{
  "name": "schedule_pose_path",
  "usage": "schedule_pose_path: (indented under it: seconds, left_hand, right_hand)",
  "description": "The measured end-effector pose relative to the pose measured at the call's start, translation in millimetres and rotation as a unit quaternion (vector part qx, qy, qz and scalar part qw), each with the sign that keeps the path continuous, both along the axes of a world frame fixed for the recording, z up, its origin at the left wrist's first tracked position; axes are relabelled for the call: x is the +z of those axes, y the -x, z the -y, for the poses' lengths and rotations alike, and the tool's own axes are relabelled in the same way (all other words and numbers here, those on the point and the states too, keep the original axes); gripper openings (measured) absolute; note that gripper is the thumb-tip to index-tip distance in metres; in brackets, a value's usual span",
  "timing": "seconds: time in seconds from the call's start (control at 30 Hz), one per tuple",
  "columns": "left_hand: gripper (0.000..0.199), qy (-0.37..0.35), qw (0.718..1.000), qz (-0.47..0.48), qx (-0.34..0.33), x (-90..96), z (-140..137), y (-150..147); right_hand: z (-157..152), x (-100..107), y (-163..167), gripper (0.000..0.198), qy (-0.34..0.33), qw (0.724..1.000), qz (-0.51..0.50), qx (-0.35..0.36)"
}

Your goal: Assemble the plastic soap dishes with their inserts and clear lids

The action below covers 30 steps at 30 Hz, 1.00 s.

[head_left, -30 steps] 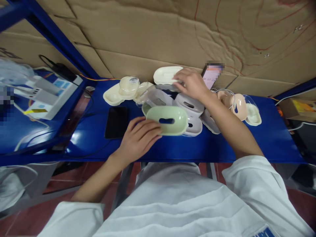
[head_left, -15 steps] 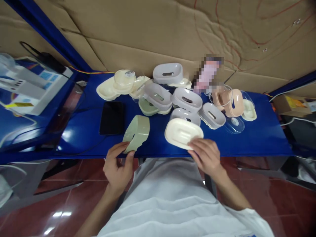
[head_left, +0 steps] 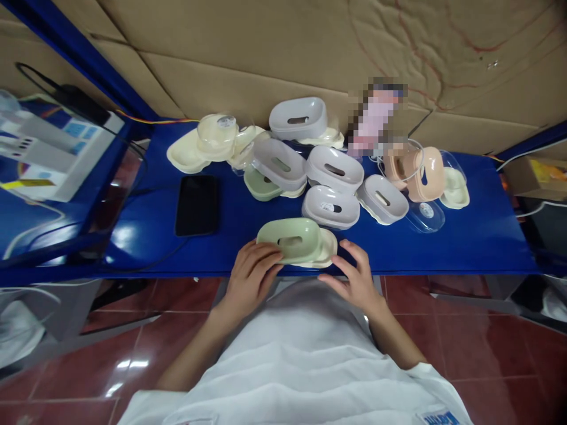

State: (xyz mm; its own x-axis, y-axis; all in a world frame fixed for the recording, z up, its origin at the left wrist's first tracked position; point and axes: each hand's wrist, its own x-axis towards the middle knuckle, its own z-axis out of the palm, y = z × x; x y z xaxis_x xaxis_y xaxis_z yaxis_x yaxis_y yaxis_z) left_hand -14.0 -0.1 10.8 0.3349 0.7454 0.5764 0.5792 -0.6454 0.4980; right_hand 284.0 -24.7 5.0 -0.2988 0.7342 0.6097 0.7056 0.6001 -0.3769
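Observation:
At the table's front edge, a green oval plastic shell (head_left: 290,241) with a slot in its floor lies over a cream oval plate (head_left: 326,251), whose right end sticks out. My left hand (head_left: 252,271) grips the shell's left front rim, thumb at the near side and fingers over the edge. On the other side, my right hand (head_left: 352,274) is open, fingers spread at the right end of the cream plate. Its fingertips are close to the plate; whether they touch it I cannot tell. Just behind sits a grey oval shell (head_left: 331,206) with a label inside.
Several grey shells (head_left: 335,170) cluster behind, with cream pieces (head_left: 188,154) at left and peach shells (head_left: 425,174) at right. A clear cover (head_left: 426,217) lies near the peach ones. A black phone (head_left: 197,205) rests on the blue table (head_left: 482,236) at left. Cardboard lines the back.
The green shell has moved right and been laid over the cream plate, which was lowered to the table. My right hand has let go of the plate and spread its fingers.

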Motion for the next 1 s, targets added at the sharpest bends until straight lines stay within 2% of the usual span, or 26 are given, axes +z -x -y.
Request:
schedule_pose_path:
  seconds: [0.17, 0.4, 0.53, 0.87, 1.0]
  left_hand:
    - [0.031, -0.030, 0.998, -0.049, -0.036, 7.1, -5, -10]
    - [0.020, -0.053, 0.989, -0.090, -0.106, 23.6, -18, -25]
    - [0.017, -0.046, 0.988, -0.102, -0.103, 18.7, -15, -22]
    - [0.020, -0.070, 0.989, -0.084, -0.098, 3.2, -17, -19]
    - [0.019, -0.050, 0.989, -0.085, -0.113, 2.6, -17, -19]
  right_hand:
    - [-1, 5, 5, 0.054, 0.033, 0.997, 0.063, 0.028]
    - [-3, 12, 4, 0.042, 0.055, 0.996, 0.072, 0.009]
    - [-4, 13, 7, 0.037, 0.079, 0.991, 0.106, 0.030]
    - [-8, 15, 15, 0.031, 0.056, 0.991, 0.108, 0.048]
    - [-8, 16, 6, 0.031, 0.046, 0.991, 0.107, 0.073]
